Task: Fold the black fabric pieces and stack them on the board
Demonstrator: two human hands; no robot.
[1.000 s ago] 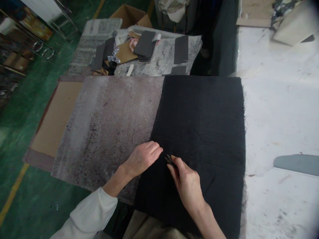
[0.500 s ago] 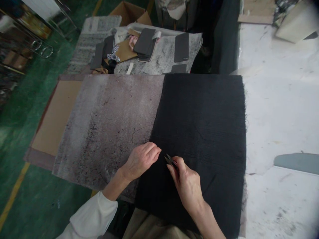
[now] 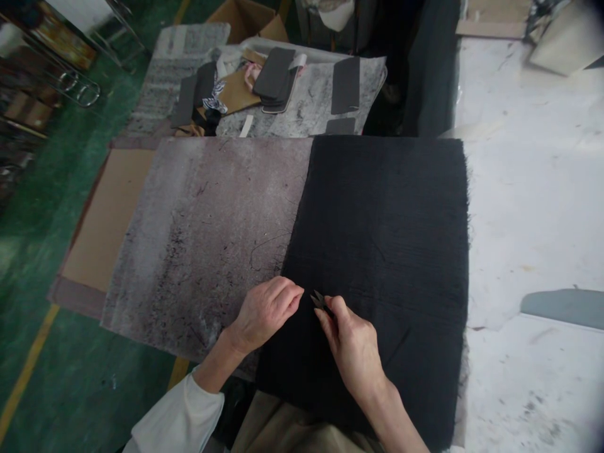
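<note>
A large sheet of black fabric (image 3: 382,251) lies flat on the worn grey table (image 3: 202,233), covering its right half. My right hand (image 3: 352,346) rests on the fabric near its left edge, closed around small thread snips (image 3: 319,300) whose dark tips point up and left. My left hand (image 3: 267,309) lies at the fabric's left edge, fingers curled and pressed on it, just left of the snips' tips.
A white stained surface (image 3: 533,207) lies to the right, with a grey piece (image 3: 564,308) on it. Behind, another table (image 3: 302,107) carries dark grey cut pieces (image 3: 276,78) and brown scraps. A cardboard sheet (image 3: 106,220) sticks out on the left over the green floor.
Both hands have slid slightly down toward me along the fabric's left edge. The left fingers have curled in a little more. The snips stay in the right hand.
</note>
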